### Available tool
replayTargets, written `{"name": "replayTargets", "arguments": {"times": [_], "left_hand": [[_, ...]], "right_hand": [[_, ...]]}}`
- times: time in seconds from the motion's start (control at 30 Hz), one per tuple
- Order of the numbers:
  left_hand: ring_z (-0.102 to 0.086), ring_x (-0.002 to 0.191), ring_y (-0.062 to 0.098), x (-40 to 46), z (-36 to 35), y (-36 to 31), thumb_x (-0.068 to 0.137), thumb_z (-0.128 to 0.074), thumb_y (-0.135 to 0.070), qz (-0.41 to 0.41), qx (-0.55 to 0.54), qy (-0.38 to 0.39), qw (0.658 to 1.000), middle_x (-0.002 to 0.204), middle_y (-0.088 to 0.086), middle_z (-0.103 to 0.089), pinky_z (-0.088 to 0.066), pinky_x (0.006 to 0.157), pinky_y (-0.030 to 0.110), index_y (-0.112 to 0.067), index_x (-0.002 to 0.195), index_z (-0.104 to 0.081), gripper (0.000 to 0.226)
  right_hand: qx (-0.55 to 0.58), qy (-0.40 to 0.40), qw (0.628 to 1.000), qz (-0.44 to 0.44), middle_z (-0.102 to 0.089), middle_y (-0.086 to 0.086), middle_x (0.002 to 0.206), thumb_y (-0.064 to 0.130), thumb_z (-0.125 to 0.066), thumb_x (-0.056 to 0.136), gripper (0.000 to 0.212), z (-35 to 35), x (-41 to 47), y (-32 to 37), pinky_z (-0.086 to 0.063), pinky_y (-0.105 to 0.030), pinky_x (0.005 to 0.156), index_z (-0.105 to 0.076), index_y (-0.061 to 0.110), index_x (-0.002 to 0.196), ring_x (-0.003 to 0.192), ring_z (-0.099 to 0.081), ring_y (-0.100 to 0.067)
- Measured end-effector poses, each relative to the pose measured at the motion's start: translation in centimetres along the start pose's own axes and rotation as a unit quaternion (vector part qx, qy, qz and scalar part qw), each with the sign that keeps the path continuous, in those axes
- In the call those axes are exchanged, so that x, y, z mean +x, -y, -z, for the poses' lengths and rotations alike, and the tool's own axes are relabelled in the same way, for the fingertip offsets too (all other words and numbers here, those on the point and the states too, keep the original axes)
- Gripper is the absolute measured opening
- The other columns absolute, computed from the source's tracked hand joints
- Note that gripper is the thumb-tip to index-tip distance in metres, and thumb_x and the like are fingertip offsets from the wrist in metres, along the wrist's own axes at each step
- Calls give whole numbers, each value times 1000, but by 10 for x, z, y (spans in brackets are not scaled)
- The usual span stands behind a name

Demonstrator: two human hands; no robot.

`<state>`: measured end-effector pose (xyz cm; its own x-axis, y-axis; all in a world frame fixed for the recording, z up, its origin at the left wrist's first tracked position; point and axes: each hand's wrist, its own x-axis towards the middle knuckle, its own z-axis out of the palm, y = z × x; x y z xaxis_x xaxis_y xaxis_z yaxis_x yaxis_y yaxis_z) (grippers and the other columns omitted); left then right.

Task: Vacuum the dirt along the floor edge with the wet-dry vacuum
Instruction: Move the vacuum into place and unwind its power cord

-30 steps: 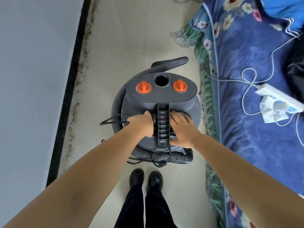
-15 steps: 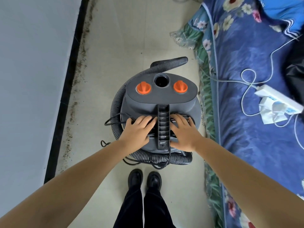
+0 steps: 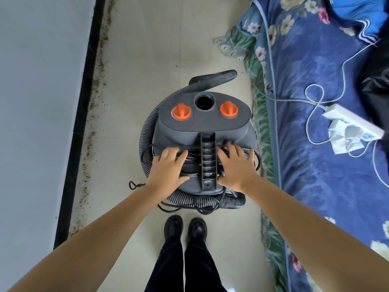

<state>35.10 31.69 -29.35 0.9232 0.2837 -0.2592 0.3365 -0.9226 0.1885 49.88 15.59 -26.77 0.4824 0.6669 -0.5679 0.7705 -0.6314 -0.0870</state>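
Head view: you are standing over wet-dry vacuum on floor between wall and bed. Left hand and right hand are pressing spread fingers onto black cord coiled round handle; actual grip probably loose, hard to tell. Hose is wrapping canister. Dirt is lining baseboard, untouched. Risks: cord snagging, hose tangling, tripping you near shoes.

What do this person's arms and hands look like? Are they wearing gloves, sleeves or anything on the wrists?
Both arms are bare as far as the picture shows, with no sleeves in view. The left hand and the right hand have no gloves, and no rings, watch or wristbands are visible. Lower down, the person wears dark trousers and black shoes.
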Motion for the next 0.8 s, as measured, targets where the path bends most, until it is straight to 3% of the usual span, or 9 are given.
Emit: {"name": "replayTargets", "arguments": {"times": [0.1, 0.2, 0.27, 0.33, 0.43, 0.57, 0.7, 0.8], "left_hand": [[-50, 114, 36, 12, 4, -12, 75, -79, -29, -16, -60, 10, 998, 124, 18, -52, -48, 91, 47, -4, 137, -49, 73], [-45, 116, 31, 27, 8, -24, 77, -76, -18, -36, -106, 6, 994, 126, 15, -47, -43, 98, 41, -5, 142, -40, 75], [-44, 118, 28, 29, 9, -26, 78, -75, -15, -51, -128, -5, 990, 127, 12, -46, -40, 101, 36, -6, 144, -33, 78], [-42, 124, 28, 24, 12, -23, 80, -73, -16, -62, -128, -13, 990, 133, 12, -45, -40, 103, 38, -6, 145, -33, 77], [-47, 125, 33, 5, 14, -12, 77, -74, -14, -61, -111, -69, 989, 135, 15, -49, -44, 99, 46, -7, 137, -46, 66], [-49, 121, 37, -24, 10, 0, 80, -68, -7, 47, -180, -116, 976, 131, 17, -52, -44, 100, 50, -4, 132, -51, 55], [-47, 121, 32, -40, 12, -22, 88, -59, -5, 75, -235, -92, 965, 128, 14, -53, -39, 102, 38, -3, 128, -53, 41], [-54, 115, 23, -56, 27, -55, 92, -52, -7, 86, -323, -45, 941, 123, 9, -58, -40, 95, 27, -6, 127, -54, 35]], "right_hand": [[-11, -37, 999, 11, -18, -9, 154, 49, -64, 80, 91, -2, 1, -1, -4, -59, 115, -14, 18, 150, 144, -15, -27], [5, -78, 995, 62, -32, -8, 145, 49, -66, 79, 90, 0, 5, -7, -23, -45, 112, -22, 15, 149, 135, -30, -28], [13, -63, 996, 57, -38, -10, 136, 49, -68, 78, 85, 5, 9, -7, -35, -44, 104, -30, 13, 145, 127, -38, -31], [52, -27, 998, 22, -41, -12, 131, 43, -71, 79, 76, 7, 10, -5, -42, -45, 98, -37, 10, 138, 121, -44, -34], [122, -13, 992, -39, -51, -15, 121, 34, -70, 83, 54, 1, -2, -3, -47, -41, 88, -43, 8, 122, 109, -54, -34], [174, -39, 969, -173, -61, -12, 100, 29, -64, 87, 38, -17, -33, -16, -47, -35, 68, -44, 8, 112, 89, -61, -32], [282, -29, 928, -240, -59, -3, 83, 29, -69, 82, 33, -23, -56, -23, -38, -23, 50, -52, 11, 103, 70, -53, -20], [395, -22, 873, -287, -60, -4, 72, 27, -71, 79, 24, -23, -70, -15, -45, -26, 52, -56, 11, 86, 61, -55, -21]]}}
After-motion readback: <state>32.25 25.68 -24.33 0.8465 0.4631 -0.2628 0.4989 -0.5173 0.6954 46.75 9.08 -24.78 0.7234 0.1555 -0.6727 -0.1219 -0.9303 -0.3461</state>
